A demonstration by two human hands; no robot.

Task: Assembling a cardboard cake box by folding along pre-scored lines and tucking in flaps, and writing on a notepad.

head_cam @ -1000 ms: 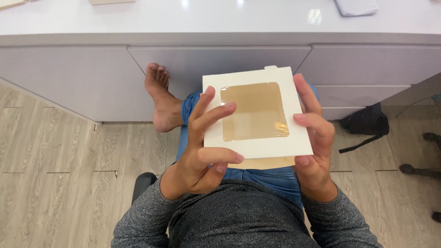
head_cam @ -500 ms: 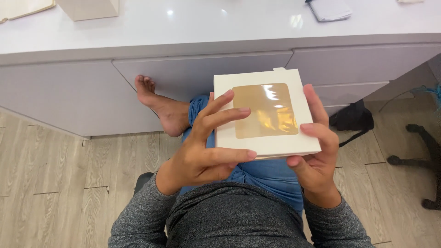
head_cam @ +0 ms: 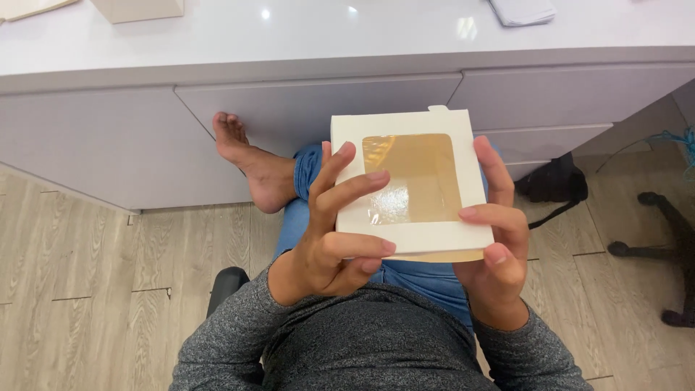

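Note:
A flat white cardboard box (head_cam: 427,232) with a clear plastic window over a tan inside is held over my lap, lid side up. My left hand (head_cam: 339,233) grips its left edge, fingers spread across the lid and onto the window. My right hand (head_cam: 496,250) holds the right edge and near corner, thumb on the lid. A tan layer shows under the box's near edge.
A white desk (head_cam: 347,36) with grey drawer fronts (head_cam: 311,108) stands just ahead. My bare foot (head_cam: 250,163) rests by the drawers. A chair base (head_cam: 673,246) and a black bag (head_cam: 554,181) sit on the wood floor at right.
The box has stayed in both hands and tilted slightly. My left fingers have shifted further over the window, and the view has moved a little.

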